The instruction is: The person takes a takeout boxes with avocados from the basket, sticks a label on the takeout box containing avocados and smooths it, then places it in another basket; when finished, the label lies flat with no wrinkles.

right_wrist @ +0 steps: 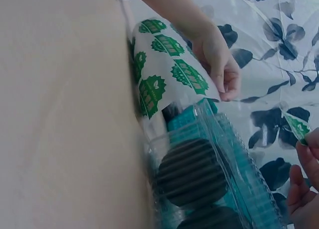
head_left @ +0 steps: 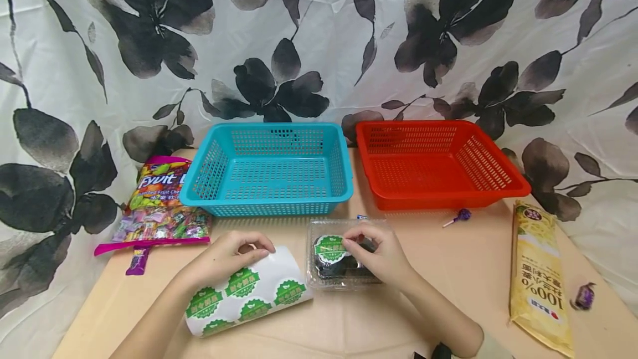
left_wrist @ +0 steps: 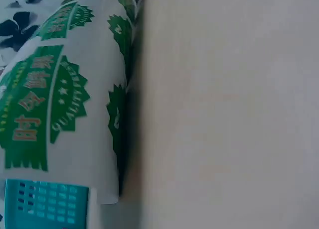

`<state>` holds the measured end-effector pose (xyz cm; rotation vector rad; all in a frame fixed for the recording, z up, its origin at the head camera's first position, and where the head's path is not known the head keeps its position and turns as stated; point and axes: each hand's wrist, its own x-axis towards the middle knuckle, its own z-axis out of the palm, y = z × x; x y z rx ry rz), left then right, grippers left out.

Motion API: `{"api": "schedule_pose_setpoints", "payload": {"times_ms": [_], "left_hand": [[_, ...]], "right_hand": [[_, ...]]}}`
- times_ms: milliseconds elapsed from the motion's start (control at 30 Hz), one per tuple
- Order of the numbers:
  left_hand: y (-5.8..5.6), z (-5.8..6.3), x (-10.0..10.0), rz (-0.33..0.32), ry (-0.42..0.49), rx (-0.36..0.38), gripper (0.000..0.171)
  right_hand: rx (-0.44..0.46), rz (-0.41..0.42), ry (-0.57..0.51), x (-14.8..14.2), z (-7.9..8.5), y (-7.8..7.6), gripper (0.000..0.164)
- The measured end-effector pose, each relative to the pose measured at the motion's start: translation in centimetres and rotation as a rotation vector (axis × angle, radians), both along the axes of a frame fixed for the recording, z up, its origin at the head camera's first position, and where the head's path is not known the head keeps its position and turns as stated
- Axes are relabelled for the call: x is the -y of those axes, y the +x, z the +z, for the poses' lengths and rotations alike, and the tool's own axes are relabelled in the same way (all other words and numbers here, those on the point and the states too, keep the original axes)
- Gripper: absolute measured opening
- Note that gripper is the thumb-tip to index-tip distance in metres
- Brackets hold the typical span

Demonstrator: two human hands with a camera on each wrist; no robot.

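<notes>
Floral cloth (head_left: 344,43) hangs behind our peach table (head_left: 379,323). Our left hand (head_left: 231,254) pinches the edge of the sticker roll (head_left: 264,298), which lies at eight o'clock of the clear box (head_left: 344,283). Our right hand (head_left: 376,248) clamps thumb and finger on a green sticker (head_left: 329,249) above that box. From the box we see the turquoise basket (head_left: 279,173) between ten and eleven o'clock, the red basket (head_left: 423,173) between one and two

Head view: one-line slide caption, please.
Right hand holds a green sticker over a clear plastic box; left hand pinches the sticker sheet, blue basket and red basket beyond.
</notes>
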<state>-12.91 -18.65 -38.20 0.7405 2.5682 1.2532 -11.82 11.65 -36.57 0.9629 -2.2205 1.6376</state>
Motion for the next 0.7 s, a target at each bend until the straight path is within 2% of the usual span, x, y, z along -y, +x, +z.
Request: {"api": "schedule_pose_setpoints", "payload": {"times_ms": [67, 167, 300, 400, 500, 567, 633, 700], "left_hand": [[-0.5, 0.0, 0.8, -0.004, -0.03, 0.015, 0.011], [-1.4, 0.0, 1.7, 0.016, -0.104, -0.042, 0.011], [-3.0, -0.5, 2.2, 0.018, -0.199, -0.126, 0.017], [-4.2, -1.2, 2.3, 0.001, -0.246, -0.186, 0.021], [-5.1, -1.9, 1.8, 0.005, -0.31, -0.259, 0.017], [-5.3, -2.4, 1.4, 0.026, -0.392, -0.361, 0.013], [-5.4, -2.8, 1.0, 0.053, -0.463, -0.432, 0.012], [-5.4, -3.2, 0.8, 0.078, -0.513, -0.497, 0.014]], "right_hand": [[0.086, -0.033, 0.006, -0.4, -0.3, -0.4, 0.009], [0.199, -0.089, 0.014, -0.9, -1.4, -1.2, 0.006], [0.29, -0.154, 0.053, -1.6, -2.6, -2.0, 0.005], [0.301, -0.181, 0.086, -2.0, -3.0, -2.2, 0.006], [0.277, -0.204, 0.127, -2.0, -2.0, -1.7, 0.004], [0.256, -0.217, 0.15, -2.2, -1.9, -1.5, 0.004], [0.232, -0.226, 0.171, -2.4, -2.0, -1.4, 0.006], [0.205, -0.229, 0.181, -2.8, -2.8, -1.7, 0.006]]}}
